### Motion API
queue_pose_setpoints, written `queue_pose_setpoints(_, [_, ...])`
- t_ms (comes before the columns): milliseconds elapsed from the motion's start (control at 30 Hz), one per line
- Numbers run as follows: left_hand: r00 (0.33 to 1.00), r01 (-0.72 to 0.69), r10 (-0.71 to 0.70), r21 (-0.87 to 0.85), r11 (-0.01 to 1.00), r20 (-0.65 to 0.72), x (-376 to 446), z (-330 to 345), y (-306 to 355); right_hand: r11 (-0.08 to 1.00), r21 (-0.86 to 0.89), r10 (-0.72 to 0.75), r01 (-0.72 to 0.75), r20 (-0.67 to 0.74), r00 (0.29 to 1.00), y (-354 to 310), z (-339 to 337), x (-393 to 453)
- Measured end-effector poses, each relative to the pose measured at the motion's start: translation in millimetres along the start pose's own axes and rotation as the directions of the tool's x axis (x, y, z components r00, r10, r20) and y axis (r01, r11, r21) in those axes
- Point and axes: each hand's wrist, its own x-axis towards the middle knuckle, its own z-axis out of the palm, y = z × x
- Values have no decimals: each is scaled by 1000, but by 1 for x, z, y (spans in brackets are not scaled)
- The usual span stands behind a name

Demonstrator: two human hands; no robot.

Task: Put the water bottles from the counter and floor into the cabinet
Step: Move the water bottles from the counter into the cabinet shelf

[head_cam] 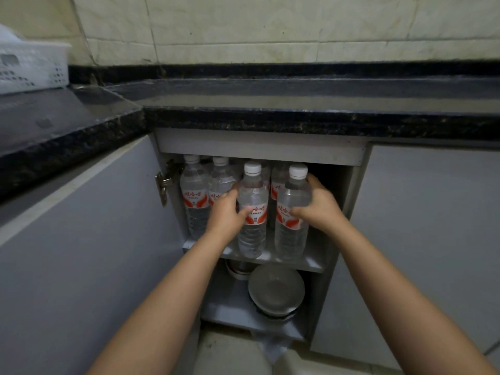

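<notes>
The open cabinet [259, 151] under the dark counter holds several clear water bottles with white caps and red-and-white labels on its upper shelf [311, 262]. My left hand [226, 212] grips the front middle bottle [253, 234], which stands at the shelf's front edge. My right hand [320, 204] wraps around the front right bottle [290, 239], also upright on the shelf. More bottles stand behind and to the left, such as one at the far left [193, 190].
The lower shelf holds stacked metal bowls [276, 289] and a pot [239, 267]. The cabinet door [89, 253] swings open to the left. A dark stone counter [297, 104] runs above, with a white plastic basket [29, 66] at the left.
</notes>
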Motion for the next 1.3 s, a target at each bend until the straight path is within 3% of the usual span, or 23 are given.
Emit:
queue_pose_setpoints(133, [998,12,-6,-87,996,63,0,0,-6,979,206,-15,9,27,1000,9,0,-2])
queue_pose_setpoints(233, [999,11,-17,-114,993,-46,-8,6,-8,961,275,-11,27,-59,998,18,13,-10])
queue_pose_setpoints(300, [990,1,-16,-104,995,-143,-20,16,-10,973,226,-9,39,-134,991,27,25,-18])
queue_pose_setpoints(400, [990,60,-63,-27,998,-129,-35,34,-19,997,35,76,-70,-233,970,39,39,-28])
queue_pose_setpoints(533, [991,85,-87,-28,996,-106,-45,44,-29,993,-55,88,-100,-197,977,46,43,-28])
queue_pose_setpoints(633, [994,4,-5,-10,1000,-107,-44,45,-35,993,57,106,-100,-128,986,47,40,-23])
queue_pose_setpoints(767, [987,-140,149,135,981,-58,-40,48,-47,994,106,32,-33,7,999,51,37,-15])
queue_pose_setpoints(967, [968,-235,252,300,925,-17,-30,46,-49,999,42,-14,15,-16,1000,49,51,-7])
queue_pose_setpoints(1133, [916,-276,396,603,749,-72,-22,36,-57,999,-16,-33,32,-24,999,47,58,-7])
queue_pose_setpoints(1300, [894,-304,441,628,716,-71,-20,39,-58,999,-39,-22,21,-20,1000,48,61,-3])
